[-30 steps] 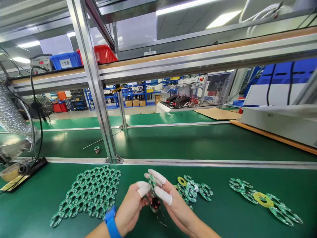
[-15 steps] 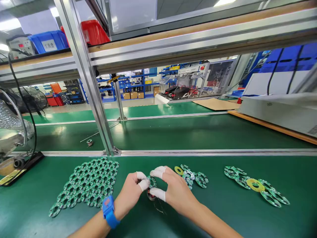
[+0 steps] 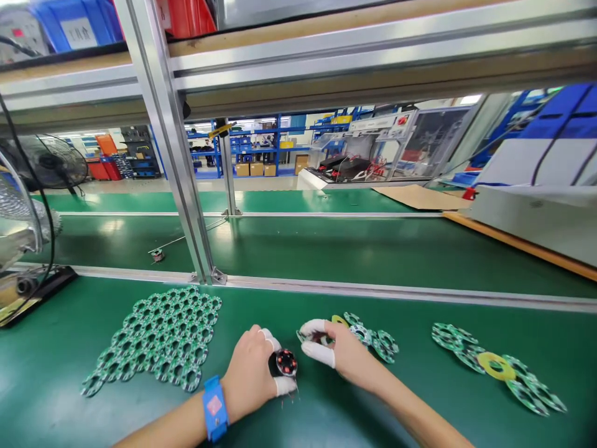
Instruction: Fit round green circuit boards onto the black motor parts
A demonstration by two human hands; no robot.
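Near the front middle, my left hand [image 3: 254, 367] grips a small motor stator [image 3: 286, 362] between thumb and fingers. The stator's black face with reddish copper spots is turned up, and thin wires hang below it. A blue wrist strap [image 3: 215, 407] is on my left wrist. To the right, my right hand [image 3: 342, 348] pinches a green ring-shaped circuit board [image 3: 300, 336], mostly hidden by the white-covered fingertips. Just behind that hand lies a small group of ring boards [image 3: 385, 345] with a yellow ring [image 3: 339, 320].
A large patch of ring boards [image 3: 163, 330] lies flat at left. More boards [image 3: 448, 336] and a yellow ring [image 3: 497, 366] lie at right. A metal post [image 3: 172, 149] and rail [image 3: 326, 288] stand behind. Another wound stator [image 3: 158, 255] sits beyond the rail.
My hands have moved apart. The left now holds the stator with its face showing; the right has drawn away to the right with the ring board. The camera view has tilted downward.
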